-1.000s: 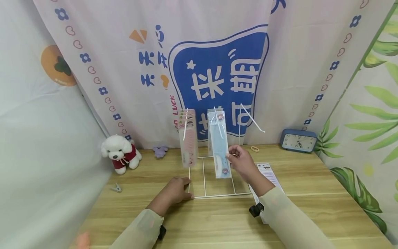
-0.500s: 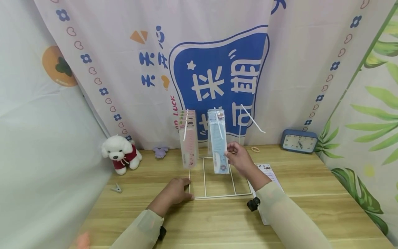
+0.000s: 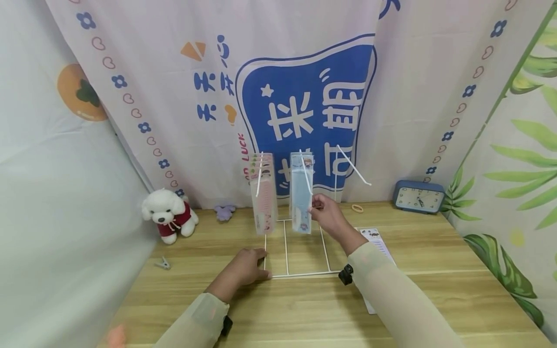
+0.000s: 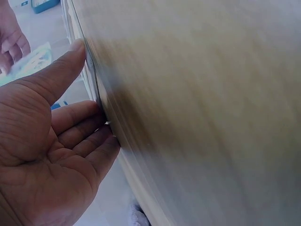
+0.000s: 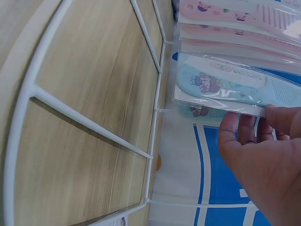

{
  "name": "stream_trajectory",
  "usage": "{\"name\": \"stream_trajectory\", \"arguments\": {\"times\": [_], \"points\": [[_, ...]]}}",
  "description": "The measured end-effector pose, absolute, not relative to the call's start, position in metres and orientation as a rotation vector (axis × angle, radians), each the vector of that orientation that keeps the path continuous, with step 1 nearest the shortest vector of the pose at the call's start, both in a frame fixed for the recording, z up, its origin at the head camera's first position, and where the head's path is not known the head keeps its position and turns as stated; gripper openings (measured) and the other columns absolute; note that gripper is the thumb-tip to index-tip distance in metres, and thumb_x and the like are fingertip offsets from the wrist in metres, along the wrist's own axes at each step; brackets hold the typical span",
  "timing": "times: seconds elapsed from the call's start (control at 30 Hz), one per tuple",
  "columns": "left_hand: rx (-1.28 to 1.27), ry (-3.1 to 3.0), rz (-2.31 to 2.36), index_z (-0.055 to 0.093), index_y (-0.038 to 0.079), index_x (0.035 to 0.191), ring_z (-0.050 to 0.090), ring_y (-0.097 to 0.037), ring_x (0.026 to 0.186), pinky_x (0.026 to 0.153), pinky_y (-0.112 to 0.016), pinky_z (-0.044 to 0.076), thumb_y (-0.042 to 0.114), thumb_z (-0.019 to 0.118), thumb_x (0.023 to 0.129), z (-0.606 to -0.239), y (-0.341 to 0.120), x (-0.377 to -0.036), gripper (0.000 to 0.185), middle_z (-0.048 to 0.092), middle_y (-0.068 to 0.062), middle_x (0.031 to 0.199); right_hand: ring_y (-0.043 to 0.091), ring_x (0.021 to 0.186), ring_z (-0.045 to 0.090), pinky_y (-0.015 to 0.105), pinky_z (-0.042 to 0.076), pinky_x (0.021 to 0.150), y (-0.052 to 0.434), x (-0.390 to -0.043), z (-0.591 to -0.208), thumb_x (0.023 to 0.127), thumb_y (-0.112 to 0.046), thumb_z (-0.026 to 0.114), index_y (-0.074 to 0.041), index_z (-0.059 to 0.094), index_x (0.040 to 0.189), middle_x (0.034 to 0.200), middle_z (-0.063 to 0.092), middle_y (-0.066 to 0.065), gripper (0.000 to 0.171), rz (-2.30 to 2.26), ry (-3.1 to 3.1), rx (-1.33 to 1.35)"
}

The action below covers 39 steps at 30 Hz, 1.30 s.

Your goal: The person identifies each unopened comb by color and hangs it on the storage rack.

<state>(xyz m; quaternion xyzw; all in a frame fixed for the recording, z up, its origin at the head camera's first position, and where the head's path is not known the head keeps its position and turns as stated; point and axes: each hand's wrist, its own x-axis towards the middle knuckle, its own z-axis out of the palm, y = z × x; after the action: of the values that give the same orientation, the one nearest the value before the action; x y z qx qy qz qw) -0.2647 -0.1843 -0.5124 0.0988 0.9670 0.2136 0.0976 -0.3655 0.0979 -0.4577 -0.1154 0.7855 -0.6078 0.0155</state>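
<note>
Right hand [image 3: 327,216] pinches blue comb pack [image 3: 301,197] printed "PLASTIC COMB"

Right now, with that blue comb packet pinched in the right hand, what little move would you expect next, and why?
Probably easing the blue comb packet further back along the middle hook. The right hand pinches its edge, the packet already hangs on that hook, and the left hand presses the white wire rack at its base, steadying it.
</note>
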Motion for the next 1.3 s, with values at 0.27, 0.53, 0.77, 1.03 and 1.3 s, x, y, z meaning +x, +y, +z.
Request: {"name": "stream_trajectory", "arguments": {"times": [0.27, 0.53, 0.77, 1.03, 1.3], "points": [[0.321, 2.883, 0.626, 0.065, 0.002, 0.149, 0.058, -0.042, 0.146, 0.124, -0.055, 0.047, 0.032, 0.092, 0.09, -0.511, -0.183, -0.264, 0.071, 0.061, -0.019, 0.158, 0.031, 0.108, 0.068, 0.043, 0.062, 0.095, 0.098, -0.374, -0.458, 0.109, -0.008, 0.063, 0.0, 0.065, 0.122, 0.116, 0.07, 0.018, 0.015, -1.797, 2.578, -0.4], [0.307, 2.877, 0.618, 0.064, 0.003, 0.15, 0.054, -0.042, 0.15, 0.127, -0.055, 0.044, 0.032, 0.091, 0.091, -0.508, -0.182, -0.263, 0.071, 0.059, -0.015, 0.161, 0.031, 0.112, 0.066, 0.04, 0.058, 0.096, 0.096, -0.377, -0.458, 0.109, -0.009, 0.063, -0.001, 0.066, 0.122, 0.12, 0.071, 0.017, 0.015, -1.778, 2.625, -0.34], [0.305, 2.874, 0.613, 0.064, 0.003, 0.15, 0.055, -0.042, 0.149, 0.125, -0.056, 0.045, 0.033, 0.091, 0.091, -0.509, -0.182, -0.264, 0.072, 0.059, -0.018, 0.16, 0.032, 0.111, 0.065, 0.042, 0.056, 0.098, 0.094, -0.377, -0.458, 0.108, -0.006, 0.064, 0.001, 0.065, 0.126, 0.12, 0.069, 0.019, 0.02, -1.797, 2.643, -0.323], [0.318, 2.888, 0.608, 0.065, 0.001, 0.149, 0.057, -0.043, 0.147, 0.124, -0.056, 0.047, 0.032, 0.092, 0.09, -0.513, -0.183, -0.264, 0.072, 0.061, -0.019, 0.158, 0.037, 0.122, 0.066, 0.048, 0.057, 0.108, 0.095, -0.38, -0.461, 0.108, -0.006, 0.065, 0.004, 0.061, 0.137, 0.129, 0.068, 0.024, 0.031, -1.836, 2.627, -0.336], [0.297, 2.878, 0.632, 0.065, 0.002, 0.149, 0.056, -0.042, 0.148, 0.125, -0.056, 0.046, 0.032, 0.092, 0.09, -0.513, -0.184, -0.265, 0.072, 0.06, -0.016, 0.16, 0.042, 0.127, 0.066, 0.052, 0.056, 0.112, 0.106, -0.376, -0.459, 0.107, -0.002, 0.066, 0.008, 0.057, 0.142, 0.136, 0.068, 0.029, 0.038, -1.827, 2.645, -0.442]]}}
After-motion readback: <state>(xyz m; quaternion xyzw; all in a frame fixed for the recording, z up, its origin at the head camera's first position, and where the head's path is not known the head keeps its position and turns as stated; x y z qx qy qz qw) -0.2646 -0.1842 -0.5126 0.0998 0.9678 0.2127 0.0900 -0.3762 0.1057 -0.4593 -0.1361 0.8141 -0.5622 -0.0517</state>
